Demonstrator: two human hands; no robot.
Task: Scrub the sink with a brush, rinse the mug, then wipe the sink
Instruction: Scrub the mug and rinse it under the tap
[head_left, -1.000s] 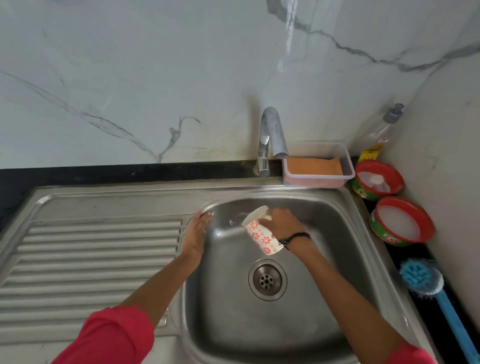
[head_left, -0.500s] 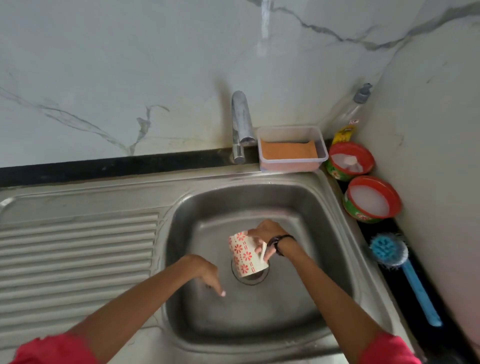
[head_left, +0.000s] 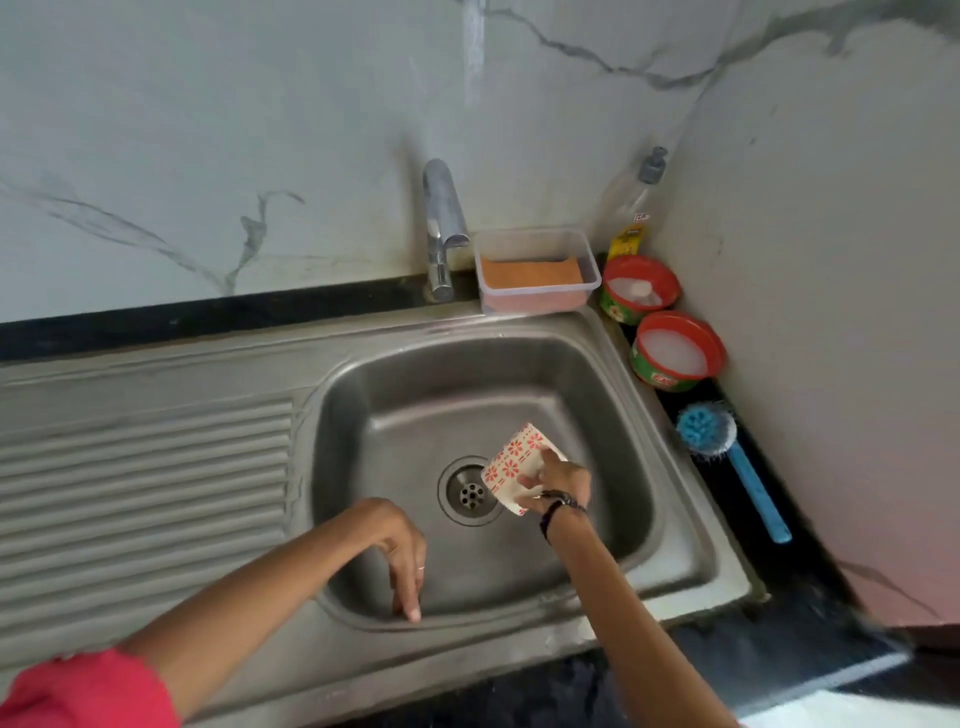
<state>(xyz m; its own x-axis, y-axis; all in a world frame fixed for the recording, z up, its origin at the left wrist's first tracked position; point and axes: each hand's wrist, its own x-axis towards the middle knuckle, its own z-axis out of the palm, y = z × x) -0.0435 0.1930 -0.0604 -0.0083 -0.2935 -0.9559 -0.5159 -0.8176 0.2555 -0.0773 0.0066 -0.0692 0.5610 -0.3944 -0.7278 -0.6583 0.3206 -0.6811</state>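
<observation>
Right hand (head_left: 558, 480) grips mug (head_left: 511, 467), tilted over drain (head_left: 470, 491), likely to tip out rinse water. Left hand (head_left: 397, 551) empty, fingers pointing down, tips at near sink (head_left: 597, 395) wall (contact unclear). Brush (head_left: 727, 447) lies right of sink, unused.

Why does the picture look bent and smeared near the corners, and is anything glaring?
Head view: the wide lens bows the steel sink rim; the bottom right corner is blurred; soft daylight, only a mild sheen on the chrome tap; the floral mug stays fairly sharp.
</observation>
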